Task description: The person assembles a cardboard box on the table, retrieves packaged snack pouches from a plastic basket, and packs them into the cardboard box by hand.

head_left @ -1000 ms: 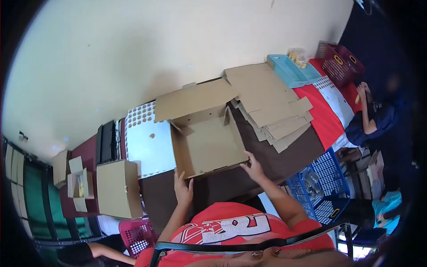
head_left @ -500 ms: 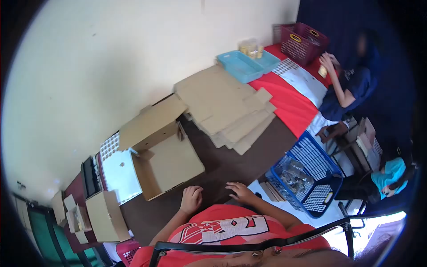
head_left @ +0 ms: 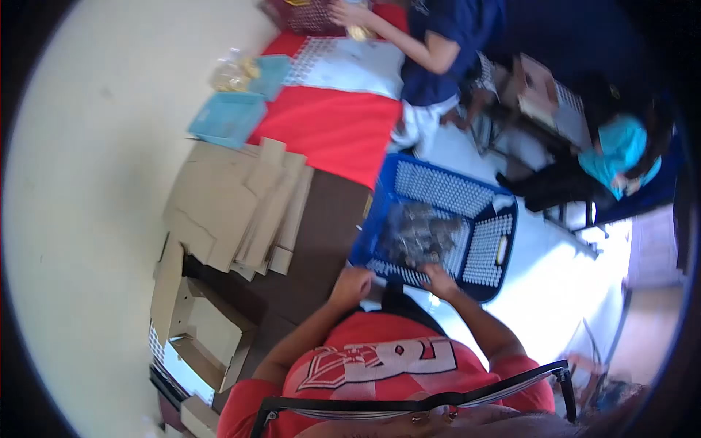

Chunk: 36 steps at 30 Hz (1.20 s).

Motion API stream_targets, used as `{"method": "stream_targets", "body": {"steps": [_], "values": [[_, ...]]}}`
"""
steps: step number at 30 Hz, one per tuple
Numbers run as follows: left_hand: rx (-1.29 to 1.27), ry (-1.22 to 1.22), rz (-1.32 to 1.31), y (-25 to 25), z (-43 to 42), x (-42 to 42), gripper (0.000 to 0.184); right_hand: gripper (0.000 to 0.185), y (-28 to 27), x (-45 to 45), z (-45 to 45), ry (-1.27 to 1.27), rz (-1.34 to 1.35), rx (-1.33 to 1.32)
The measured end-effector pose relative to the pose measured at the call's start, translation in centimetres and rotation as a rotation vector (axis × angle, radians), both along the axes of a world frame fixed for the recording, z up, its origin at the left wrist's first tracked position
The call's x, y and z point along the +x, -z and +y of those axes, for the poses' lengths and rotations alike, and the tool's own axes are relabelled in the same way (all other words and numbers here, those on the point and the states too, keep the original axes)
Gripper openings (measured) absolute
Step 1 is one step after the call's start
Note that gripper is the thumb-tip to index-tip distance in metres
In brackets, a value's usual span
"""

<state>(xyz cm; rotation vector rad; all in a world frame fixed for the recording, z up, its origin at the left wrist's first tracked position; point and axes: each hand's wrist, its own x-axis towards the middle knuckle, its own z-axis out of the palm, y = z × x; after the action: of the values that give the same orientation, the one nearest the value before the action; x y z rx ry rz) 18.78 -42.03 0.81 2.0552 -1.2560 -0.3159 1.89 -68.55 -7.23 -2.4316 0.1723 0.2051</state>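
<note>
A blue plastic basket (head_left: pixel 485 252) stands to the right of the dark table, below its edge. Inside it lie several clear plastic bags with dark contents (head_left: pixel 423 233), too blurred to make out. My right hand (head_left: pixel 440 281) is at the basket's near rim, fingers over it and thumb on the outer side. By the table edge, close to the basket's near left corner, my left hand (head_left: pixel 353 287) has its fingers curled in. Whatever it may hold is hidden.
Flattened cardboard sheets (head_left: pixel 219 204) lie stacked on the dark table (head_left: pixel 318 226), with an open cardboard box (head_left: pixel 208 332) at lower left. Turquoise trays (head_left: pixel 230 120) stand by a red cloth (head_left: pixel 332 131). One co-worker (head_left: pixel 445 55) stands beyond; another person (head_left: pixel 617 157) is at right.
My view has swung right toward the blue basket. Both hands have moved from the table's front edge to the basket's near side, and my left fingers have curled.
</note>
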Motion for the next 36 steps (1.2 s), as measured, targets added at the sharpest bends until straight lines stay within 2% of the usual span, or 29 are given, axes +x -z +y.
{"method": "stream_targets", "body": {"steps": [2,5,12,16,18,20,21,22,23,24,26,27,29,32,34,36], "values": [[0.039,-0.027,-0.076,-0.4,-3.7,0.5,0.013,0.039,-0.2,-1.3,-2.0,0.090,0.001,0.032],[0.056,0.015,-0.094,2.5,-8.1,2.0,0.013,0.036,-0.4,-1.2,-2.9,0.249,0.038,0.052],[0.296,0.087,0.017,8.6,-11.8,3.3,0.014,0.044,6.6,0.6,-4.5,0.471,0.147,0.096],[0.447,0.063,0.200,10.4,-13.2,3.3,0.018,0.044,8.7,4.4,-6.6,0.432,0.290,0.002],[0.501,0.023,0.283,11.7,-13.7,3.2,0.020,0.041,10.8,6.6,-7.1,0.331,0.270,-0.220],[0.531,-0.093,0.474,13.5,-14.5,3.3,0.026,0.041,13.6,8.9,-7.4,0.297,0.237,-0.283],[0.534,-0.087,0.474,14.3,-15.2,3.5,0.026,0.041,14.8,9.9,-7.4,0.268,0.199,-0.354],[0.513,-0.072,0.340,15.0,-16.2,3.8,0.034,0.049,15.7,10.7,-7.8,0.242,0.213,-0.315],[0.494,-0.060,0.210,15.6,-17.2,3.9,0.041,0.049,16.5,11.2,-8.1,0.243,0.223,-0.311],[0.498,-0.058,0.215,16.5,-18.3,4.2,0.041,0.048,17.4,11.7,-8.2,0.196,0.195,-0.365],[0.477,-0.087,0.080,18.4,-20.4,4.8,0.062,0.048,18.5,12.3,-8.4,0.143,0.176,-0.409],[0.485,-0.086,0.086,19.6,-20.9,5.0,0.062,0.050,19.0,12.5,-8.4,0.120,0.124,-0.434],[0.559,-0.077,-0.088,21.8,-22.1,5.7,0.079,0.052,19.7,13.0,-8.7,0.104,0.076,-0.460],[0.617,-0.031,-0.185,24.5,-22.7,6.6,0.086,0.053,21.0,13.5,-8.7,0.077,0.097,-0.507],[0.615,-0.004,-0.177,26.3,-22.5,7.3,0.087,0.060,21.6,13.8,-8.7,0.106,0.087,-0.312],[0.606,0.017,-0.171,28.1,-22.4,8.0,0.087,0.056,21.9,13.8,-8.7,0.136,0.070,-0.271]]}}
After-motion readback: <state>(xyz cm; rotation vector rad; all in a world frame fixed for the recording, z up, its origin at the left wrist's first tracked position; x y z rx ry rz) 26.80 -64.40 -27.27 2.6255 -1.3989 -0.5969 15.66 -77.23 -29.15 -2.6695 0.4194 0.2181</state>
